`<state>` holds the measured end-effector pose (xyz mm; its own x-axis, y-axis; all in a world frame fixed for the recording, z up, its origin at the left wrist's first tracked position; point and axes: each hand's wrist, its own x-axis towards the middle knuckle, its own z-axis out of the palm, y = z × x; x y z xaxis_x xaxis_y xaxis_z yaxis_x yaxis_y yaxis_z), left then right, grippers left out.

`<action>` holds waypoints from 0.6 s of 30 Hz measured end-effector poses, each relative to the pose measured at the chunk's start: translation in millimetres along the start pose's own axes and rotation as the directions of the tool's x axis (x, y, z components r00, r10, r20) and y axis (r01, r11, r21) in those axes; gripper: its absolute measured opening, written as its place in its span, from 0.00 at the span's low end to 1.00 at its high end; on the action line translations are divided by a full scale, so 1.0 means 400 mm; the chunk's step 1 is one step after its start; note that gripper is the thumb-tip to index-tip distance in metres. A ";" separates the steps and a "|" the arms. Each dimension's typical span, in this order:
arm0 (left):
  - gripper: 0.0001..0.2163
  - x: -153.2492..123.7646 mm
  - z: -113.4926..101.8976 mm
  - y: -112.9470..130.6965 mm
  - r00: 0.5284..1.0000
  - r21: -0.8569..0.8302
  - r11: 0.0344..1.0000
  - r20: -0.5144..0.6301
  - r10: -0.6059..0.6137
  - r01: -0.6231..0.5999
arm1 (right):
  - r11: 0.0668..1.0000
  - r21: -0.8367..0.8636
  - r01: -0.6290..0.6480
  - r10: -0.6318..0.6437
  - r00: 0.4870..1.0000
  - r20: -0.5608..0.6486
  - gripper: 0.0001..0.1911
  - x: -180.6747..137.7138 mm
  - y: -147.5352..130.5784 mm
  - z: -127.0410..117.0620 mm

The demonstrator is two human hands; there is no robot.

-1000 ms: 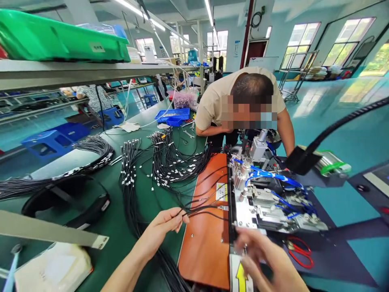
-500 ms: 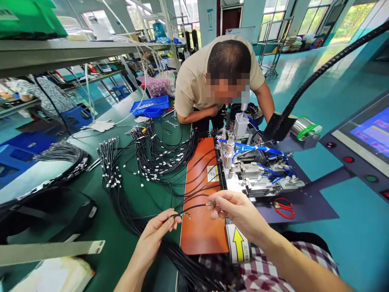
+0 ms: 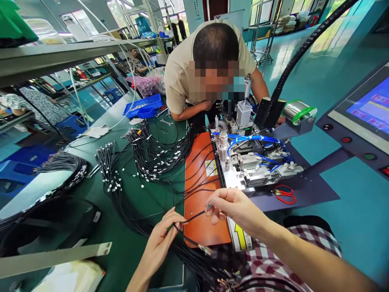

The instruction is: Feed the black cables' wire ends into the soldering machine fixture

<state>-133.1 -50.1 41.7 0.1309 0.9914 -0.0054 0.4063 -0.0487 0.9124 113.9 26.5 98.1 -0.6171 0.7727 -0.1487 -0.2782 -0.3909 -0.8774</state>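
Observation:
Between the fingertips of my right hand (image 3: 231, 205) is a small metal connector (image 3: 209, 206), at the end of a black cable (image 3: 196, 216). That cable runs left into the closed fingers of my left hand (image 3: 164, 232). From below the left fingers another length of black cable (image 3: 189, 241) slopes down to a blurred metal-tipped end (image 3: 206, 249). Both hands are above the near end of an orange board (image 3: 202, 227). Below my left hand a thick bundle of black cables (image 3: 133, 221) runs across the green mat towards my lap.
Right of the board stands a machine (image 3: 252, 162) with metal cylinders and blue tubes. Red-handled scissors (image 3: 285, 194) lie beside it, near a screen panel (image 3: 364, 117). A co-worker (image 3: 179, 81) leans over the far side. More cables (image 3: 158, 158) and a blue tray (image 3: 144, 106) are at left.
A cable end now hangs lower from my left hand, which has shifted slightly down and right. My right hand still holds the connector. The whole view has shifted a little.

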 end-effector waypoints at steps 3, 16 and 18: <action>0.09 -0.016 0.023 0.036 0.990 0.160 0.977 -0.012 0.142 -0.139 | 0.999 -0.044 -0.019 0.020 1.000 0.018 0.14 0.000 -0.002 0.015; 0.03 -0.004 0.097 0.147 0.962 -0.297 0.955 -0.257 -0.096 0.016 | 0.993 0.011 -0.115 0.115 0.992 0.053 0.14 0.016 0.035 0.057; 0.05 -0.001 0.095 0.140 0.949 -0.393 0.915 -0.244 -0.198 0.090 | 0.993 0.008 -0.118 0.117 0.992 0.049 0.14 0.023 0.047 0.059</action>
<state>-76.0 -58.0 77.1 -0.1769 0.9804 -0.0862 0.0282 0.0926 0.9953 85.5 14.4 91.0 -0.6805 0.6962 -0.2284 -0.2090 -0.4831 -0.8502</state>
